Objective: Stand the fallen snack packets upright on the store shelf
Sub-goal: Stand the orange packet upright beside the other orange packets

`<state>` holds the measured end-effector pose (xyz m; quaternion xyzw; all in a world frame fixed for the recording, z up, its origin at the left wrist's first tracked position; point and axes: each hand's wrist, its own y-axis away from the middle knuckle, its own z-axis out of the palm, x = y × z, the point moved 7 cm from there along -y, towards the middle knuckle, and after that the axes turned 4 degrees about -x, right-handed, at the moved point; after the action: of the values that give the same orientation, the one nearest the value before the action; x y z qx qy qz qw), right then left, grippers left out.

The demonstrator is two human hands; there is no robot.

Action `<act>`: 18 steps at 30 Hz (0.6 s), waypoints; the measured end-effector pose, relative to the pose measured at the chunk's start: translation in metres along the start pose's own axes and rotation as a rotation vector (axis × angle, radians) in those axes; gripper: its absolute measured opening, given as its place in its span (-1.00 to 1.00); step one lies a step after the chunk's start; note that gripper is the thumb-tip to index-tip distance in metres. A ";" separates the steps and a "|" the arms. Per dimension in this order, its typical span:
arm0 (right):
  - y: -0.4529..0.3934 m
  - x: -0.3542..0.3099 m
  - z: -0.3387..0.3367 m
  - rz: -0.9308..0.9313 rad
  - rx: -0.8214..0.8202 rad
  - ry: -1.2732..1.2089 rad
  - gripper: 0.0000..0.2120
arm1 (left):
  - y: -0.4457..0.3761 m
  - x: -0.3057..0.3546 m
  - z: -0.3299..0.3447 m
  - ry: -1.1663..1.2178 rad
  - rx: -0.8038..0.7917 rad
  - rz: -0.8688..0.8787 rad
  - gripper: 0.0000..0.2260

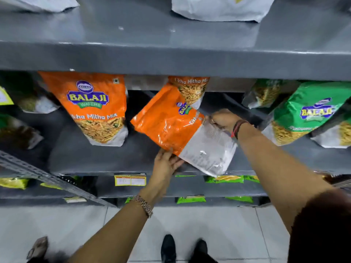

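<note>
An orange snack packet (171, 122) with a white printed bottom part lies tilted above the grey shelf (98, 158), its top pointing up and left. My left hand (166, 163) grips its lower edge from below. My right hand (225, 119) holds its right edge near the white part. To the left an orange Tikha Mitha Mix packet (95, 107) stands upright. Another orange packet (191, 90) stands behind the held one, partly hidden by it.
Green packets (305, 114) stand at the right, dark ones (19, 130) at the left. White packets (222, 8) sit on the upper shelf (171, 59), which overhangs. Lower shelves hold yellow and green packets. A slotted metal bar (47, 177) crosses at lower left. My shoes (169, 247) stand on the tiled floor.
</note>
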<state>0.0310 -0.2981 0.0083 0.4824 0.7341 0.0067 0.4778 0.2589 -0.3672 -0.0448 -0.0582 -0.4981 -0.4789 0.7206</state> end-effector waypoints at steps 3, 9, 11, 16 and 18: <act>0.023 0.010 -0.012 -0.055 0.114 -0.359 -0.80 | -0.009 0.041 0.003 -0.105 -0.026 0.118 -0.90; 0.040 0.020 -0.014 -0.233 0.249 -0.665 -0.68 | -0.025 0.092 0.025 -0.303 -0.065 0.272 -0.82; 0.042 0.024 -0.010 -0.267 0.295 -0.696 -0.72 | -0.030 0.096 0.030 -0.344 -0.059 0.293 -0.79; 0.041 0.030 -0.004 -0.241 0.248 -0.738 -0.77 | -0.038 0.091 0.027 -0.402 0.013 0.227 -0.86; 0.039 0.033 -0.003 -0.138 0.215 -0.776 -0.59 | -0.033 0.075 0.020 -0.474 0.074 0.106 -0.66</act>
<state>0.0542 -0.2520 0.0050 0.4459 0.5266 -0.2844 0.6655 0.2244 -0.4203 0.0103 -0.1683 -0.6666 -0.3947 0.6095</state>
